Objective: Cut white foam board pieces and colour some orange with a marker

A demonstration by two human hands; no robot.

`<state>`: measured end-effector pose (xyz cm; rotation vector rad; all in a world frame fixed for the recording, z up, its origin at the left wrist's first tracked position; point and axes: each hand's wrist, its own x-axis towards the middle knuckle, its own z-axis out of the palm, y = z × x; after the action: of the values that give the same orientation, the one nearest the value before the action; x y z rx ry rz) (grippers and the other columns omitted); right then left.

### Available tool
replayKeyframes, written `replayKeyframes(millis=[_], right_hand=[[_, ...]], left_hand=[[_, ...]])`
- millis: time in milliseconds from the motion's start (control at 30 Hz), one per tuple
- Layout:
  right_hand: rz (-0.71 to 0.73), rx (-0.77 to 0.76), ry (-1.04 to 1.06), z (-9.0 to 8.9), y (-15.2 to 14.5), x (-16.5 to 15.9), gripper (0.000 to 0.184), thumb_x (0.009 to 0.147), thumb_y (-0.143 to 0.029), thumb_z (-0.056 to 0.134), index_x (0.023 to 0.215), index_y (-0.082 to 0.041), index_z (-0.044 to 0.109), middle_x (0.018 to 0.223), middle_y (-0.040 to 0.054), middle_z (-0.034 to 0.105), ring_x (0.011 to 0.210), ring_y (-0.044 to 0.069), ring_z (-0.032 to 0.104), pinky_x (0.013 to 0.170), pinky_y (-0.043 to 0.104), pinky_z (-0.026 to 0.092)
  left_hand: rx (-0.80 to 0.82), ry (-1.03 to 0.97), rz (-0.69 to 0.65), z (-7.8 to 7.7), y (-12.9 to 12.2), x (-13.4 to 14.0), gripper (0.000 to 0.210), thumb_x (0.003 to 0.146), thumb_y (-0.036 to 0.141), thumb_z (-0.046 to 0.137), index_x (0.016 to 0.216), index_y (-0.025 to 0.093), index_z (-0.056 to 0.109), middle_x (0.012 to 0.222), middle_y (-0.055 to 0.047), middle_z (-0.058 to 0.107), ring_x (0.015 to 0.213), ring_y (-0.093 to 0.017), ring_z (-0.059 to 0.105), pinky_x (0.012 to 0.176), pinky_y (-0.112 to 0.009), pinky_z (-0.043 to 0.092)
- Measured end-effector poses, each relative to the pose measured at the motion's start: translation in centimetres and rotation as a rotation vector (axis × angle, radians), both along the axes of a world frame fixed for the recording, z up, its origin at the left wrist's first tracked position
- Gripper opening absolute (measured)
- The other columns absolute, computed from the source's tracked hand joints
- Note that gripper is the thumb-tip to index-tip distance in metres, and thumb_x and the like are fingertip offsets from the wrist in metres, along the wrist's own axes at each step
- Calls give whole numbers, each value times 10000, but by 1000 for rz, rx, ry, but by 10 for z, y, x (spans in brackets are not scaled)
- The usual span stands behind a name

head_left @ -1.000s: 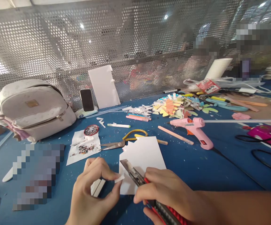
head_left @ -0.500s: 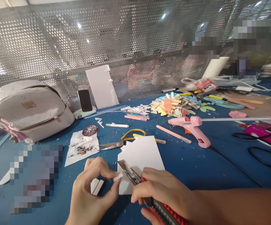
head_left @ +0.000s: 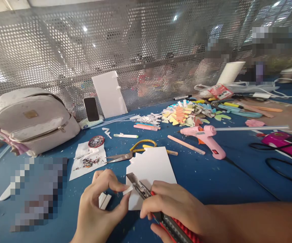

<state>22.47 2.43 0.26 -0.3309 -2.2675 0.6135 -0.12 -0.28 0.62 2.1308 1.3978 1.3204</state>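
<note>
Between thumb and forefinger, my left hand point(head_left: 103, 206) pinches a small white strip point(head_left: 128, 190), which looks like paper or foam. My right hand point(head_left: 173, 206) grips a red and black utility knife point(head_left: 142, 189), its blade out and pointing up and left, close beside the strip. Beneath the blade lies a white sheet point(head_left: 158, 168) with a jagged cut edge at its upper left. Small white blocks point(head_left: 105, 200) rest on the table, partly hidden behind my left hand. Yellow-handled scissors point(head_left: 124, 155) lie just beyond the sheet, their blades pointing left.
A pink glue gun point(head_left: 206, 136) with its cord lies at right. Paper scraps point(head_left: 181, 113) are heaped at the back. At left stand a pale backpack point(head_left: 32, 118) and a phone point(head_left: 91, 109). A napkin point(head_left: 77, 168) bears a round dish point(head_left: 96, 141) of small bits. A perforated metal screen point(head_left: 67, 50) rises behind.
Hardly anything differs. The strip and the knife tip have shifted very slightly against each other, and the view has moved a touch. Both hands keep their hold.
</note>
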Motion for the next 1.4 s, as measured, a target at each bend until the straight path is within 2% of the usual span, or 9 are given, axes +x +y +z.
replayKeyframes(millis=[167, 400, 600, 833, 1033, 1133, 1233, 1400], right_hand=[[-14, -14, 8, 1, 0, -1, 247, 869, -82, 543, 1090, -191, 541, 890, 30, 612, 790, 149, 542, 709, 226, 421], [-19, -65, -50, -4, 4, 1, 303, 867, -82, 562, 1140, -209, 530, 919, 26, 577, 788, 151, 537, 714, 230, 410], [-73, -83, -8, 2, 1, 3, 287, 841, -59, 561, 1073, -225, 527, 873, -7, 527, 732, 126, 500, 666, 203, 378], [-73, 70, -54, -3, 3, 5, 279, 883, -75, 535, 1125, -211, 518, 865, -3, 491, 695, 135, 454, 621, 232, 331], [-69, 177, -122, -2, 6, 5, 284, 890, -51, 503, 1135, -193, 529, 870, 8, 512, 693, 138, 459, 611, 231, 342], [-63, 225, -174, 4, 5, 6, 206, 940, -74, 494, 1106, -189, 538, 835, 3, 511, 651, 134, 444, 579, 230, 328], [-59, 205, -246, 7, 3, 8, 134, 1001, -116, 466, 1066, -197, 550, 777, -15, 497, 604, 130, 426, 561, 232, 314], [-46, 196, -285, 5, 1, 8, 161, 1048, -181, 414, 1069, -186, 573, 760, -11, 508, 582, 129, 423, 554, 236, 323]], left_hand=[[-113, -106, 129, 1, 2, 2, 146, 833, 238, 672, 732, 222, 568, 690, 45, 539, 668, -123, 531, 659, -252, 401], [-280, -95, 87, 1, 11, -6, 178, 875, 340, 669, 755, 212, 634, 680, 35, 561, 662, -113, 564, 640, -200, 444], [-248, -116, 139, 1, 12, -7, 181, 888, 365, 650, 782, 226, 605, 697, 46, 542, 667, -104, 543, 640, -179, 442], [-261, -46, 82, -3, 13, -8, 137, 872, 362, 685, 804, 244, 670, 746, 33, 654, 705, -115, 600, 653, -184, 459], [-243, -20, 100, -5, 10, -11, 137, 861, 358, 703, 797, 241, 672, 713, 35, 633, 689, -115, 590, 612, -191, 430], [-238, -16, 96, -3, 10, -9, 145, 865, 353, 698, 782, 238, 666, 694, 40, 608, 657, -111, 563, 579, -202, 405], [-244, -11, 82, 0, 11, -7, 141, 865, 344, 698, 776, 238, 668, 690, 42, 613, 649, -111, 548, 582, -213, 396], [-265, -10, 62, -1, 10, -6, 131, 866, 327, 692, 773, 238, 666, 705, 42, 643, 658, -114, 553, 615, -222, 417]])
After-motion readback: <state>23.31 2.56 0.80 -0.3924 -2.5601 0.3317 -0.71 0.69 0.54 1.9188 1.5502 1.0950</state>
